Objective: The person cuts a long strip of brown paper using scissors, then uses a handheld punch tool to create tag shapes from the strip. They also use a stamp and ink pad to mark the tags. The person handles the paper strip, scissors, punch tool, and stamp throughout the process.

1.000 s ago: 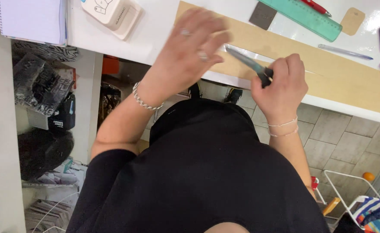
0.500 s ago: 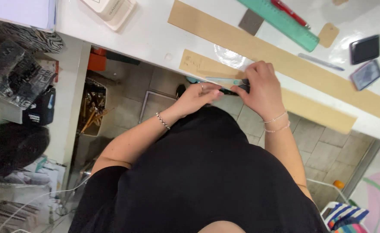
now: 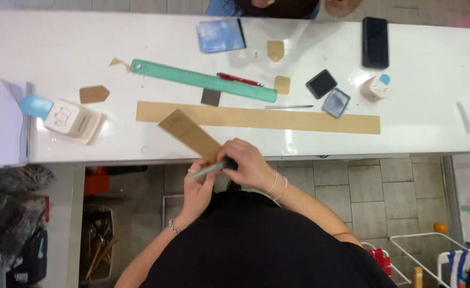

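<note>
- While both hands sit together at the near edge of the white desk [image 3: 85, 149], the left hand [image 3: 200, 184] pinches a short brown card strip [image 3: 189, 134] from below, and the right hand [image 3: 248, 165] is closed around a teal-handled cutting tool [image 3: 209, 170].
- Card strip lies tilted, its far end on the desk, its near end overhanging the edge between the hands.
- Tool lies across the left fingers, touching or just beside the strip's near end; blade tip is hidden, so exact contact is unclear.
- Risk, my read: blade runs close to the left fingers with no backing under the overhang, so a slip could nick a finger.
- Risk: the unsupported end can flex, so the cut wanders or tears.
- Risk: the strip could pivot, and its far end looks to rest on the long brown card strip [image 3: 309, 120], which it could nudge.
- Green ruler [image 3: 203, 80] lies well apart and unused, so nothing guides a straight edge.
- Red pen [image 3: 239, 79] and the two ink pads [image 3: 328, 92] are clear of the hands.
</note>
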